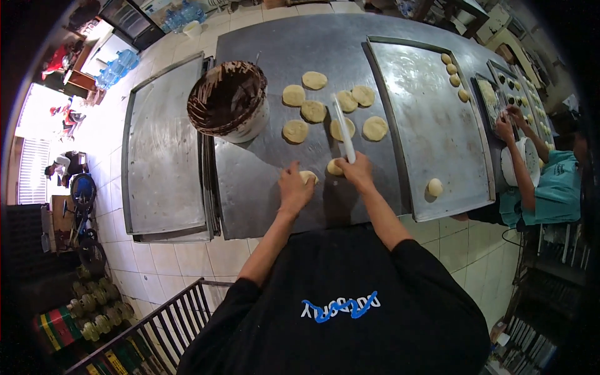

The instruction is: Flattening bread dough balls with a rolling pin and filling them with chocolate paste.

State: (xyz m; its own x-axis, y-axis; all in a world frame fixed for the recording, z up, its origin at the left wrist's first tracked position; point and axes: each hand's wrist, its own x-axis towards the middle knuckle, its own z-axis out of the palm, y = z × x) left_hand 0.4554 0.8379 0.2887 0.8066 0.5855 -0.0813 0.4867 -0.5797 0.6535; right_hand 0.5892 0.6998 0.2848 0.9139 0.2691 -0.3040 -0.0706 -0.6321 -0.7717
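Stacked grey metal trays (165, 150): at the far left I see these rectangular, shallow-rimmed trays, the top one scuffed.
White round bucket (253, 129): beside the trays, it is thickly smeared with dark brown inside and around the rim.
Grey metal surface (250, 194): it carries the bucket and the dough in front of me.
Flat pale-yellow dough discs (295, 131): eight lie in a loose cluster right of the bucket, some touching or nearly so.
Left hand (295, 190): I have it low over the surface, fingers bent over a small pale dough piece (308, 177); I cannot tell whether they pinch it or only rest on it.
Rounded pale dough lump (334, 167): it sits between my two hands, just beside the right one, which partly hides it.
Long white slender rod (344, 128): it slants away from me, passing over part of the disc cluster.
Right hand (358, 172): my fingers are closed around the rod's near end.
Large shallow metal baking tray (431, 125): right of the discs, it holds four pale round dough balls (454, 80) along its far right edge and one more near its close end.
Co-worker in a teal shirt (556, 187): at the far right, arms raised, beside a white round bowl (531, 156).
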